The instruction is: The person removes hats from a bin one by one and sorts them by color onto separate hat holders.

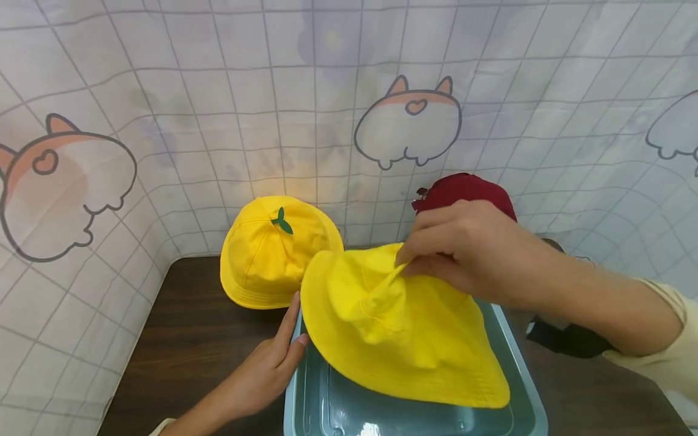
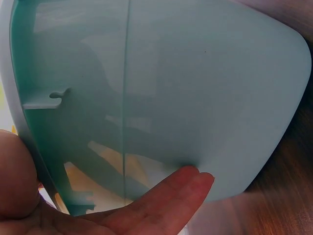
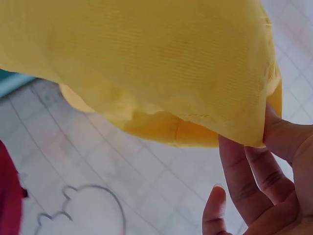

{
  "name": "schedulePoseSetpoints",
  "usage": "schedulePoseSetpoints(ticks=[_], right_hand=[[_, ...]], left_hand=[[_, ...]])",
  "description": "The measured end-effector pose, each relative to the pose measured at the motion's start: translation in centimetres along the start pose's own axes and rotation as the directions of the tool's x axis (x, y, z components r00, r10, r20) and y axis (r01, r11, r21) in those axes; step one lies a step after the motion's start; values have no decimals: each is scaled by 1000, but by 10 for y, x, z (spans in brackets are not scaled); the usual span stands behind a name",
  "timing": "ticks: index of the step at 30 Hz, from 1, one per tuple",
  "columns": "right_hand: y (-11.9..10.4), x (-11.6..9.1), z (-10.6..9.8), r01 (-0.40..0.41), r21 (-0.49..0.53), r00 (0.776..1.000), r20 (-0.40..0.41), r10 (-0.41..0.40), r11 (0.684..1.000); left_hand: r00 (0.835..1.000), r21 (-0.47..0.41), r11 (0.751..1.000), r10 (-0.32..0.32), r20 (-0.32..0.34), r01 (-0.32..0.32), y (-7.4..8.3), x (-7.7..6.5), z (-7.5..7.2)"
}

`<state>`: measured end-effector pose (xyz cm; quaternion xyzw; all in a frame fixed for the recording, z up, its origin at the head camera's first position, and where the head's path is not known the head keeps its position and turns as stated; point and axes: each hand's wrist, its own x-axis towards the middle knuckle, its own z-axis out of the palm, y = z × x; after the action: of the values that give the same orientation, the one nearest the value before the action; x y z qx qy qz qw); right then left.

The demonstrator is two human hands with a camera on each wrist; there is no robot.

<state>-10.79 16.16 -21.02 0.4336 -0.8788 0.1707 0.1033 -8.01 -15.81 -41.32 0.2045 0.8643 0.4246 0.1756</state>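
My right hand [image 1: 463, 242] pinches the crown of a yellow bucket hat [image 1: 403, 339] between thumb and fingers. Its wide brim hangs over a blue-green plastic bin [image 1: 518, 351]. Close up in the right wrist view, the yellow fabric [image 3: 161, 63] is caught between my thumb and fingers. My left hand [image 1: 267, 369] rests at the bin's left rim. Straight fingers [image 2: 181, 191] touch the bin's outer wall [image 2: 210, 107] in the left wrist view, with the thumb near the rim.
A second yellow bucket hat [image 1: 272, 254] with a green sprout sits left of the bin. Behind my right hand is a dark red hat [image 1: 463, 188], partly hidden. The dark wooden table [image 1: 185, 327] backs onto a gridded curtain [image 1: 245, 91] printed with cartoon animals.
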Motion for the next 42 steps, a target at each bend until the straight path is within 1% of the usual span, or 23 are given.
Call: schedulePoseSetpoints(ticks=[3,5,11,12,15,19,21,26,31,37,40,42], right_hand=[[1,14,-10,22,-28,998,-50,-24,999],[3,25,-14,41,-52,996,-72,-45,998],[10,66,-22,121,-128,984,-116,-136,984],[11,73,-23,137,-132,980,-127,-154,982],[15,94,-25,153,-136,973,-153,-173,979],[19,119,-23,156,-118,970,-172,-175,981],[21,130,-21,159,-111,967,-185,-178,981],[26,157,-10,159,-95,956,-233,-177,983],[30,177,9,165,-111,948,-256,-189,980],[35,191,37,140,-105,945,-283,-165,985],[39,196,51,126,-93,943,-297,-149,988],[42,199,60,102,-83,948,-294,-122,991]], left_hand=[[1000,-19,1000,-12,26,12,-1,1,0],[998,-40,999,-30,48,32,-3,1,-1],[997,-63,997,-33,67,37,-7,3,-1],[997,-65,997,-35,68,40,-7,4,-1],[996,-65,996,-48,73,53,-6,4,-1],[996,-48,997,-61,71,64,-4,3,-1],[997,-49,997,-49,62,52,-4,2,-1],[999,-86,996,-25,39,29,-6,0,0],[999,-98,994,-33,34,36,-6,-1,1],[999,-85,995,-48,13,49,-5,-1,2],[999,-93,995,-42,20,43,-5,-1,1],[999,-99,994,-40,27,42,-6,-1,0]])
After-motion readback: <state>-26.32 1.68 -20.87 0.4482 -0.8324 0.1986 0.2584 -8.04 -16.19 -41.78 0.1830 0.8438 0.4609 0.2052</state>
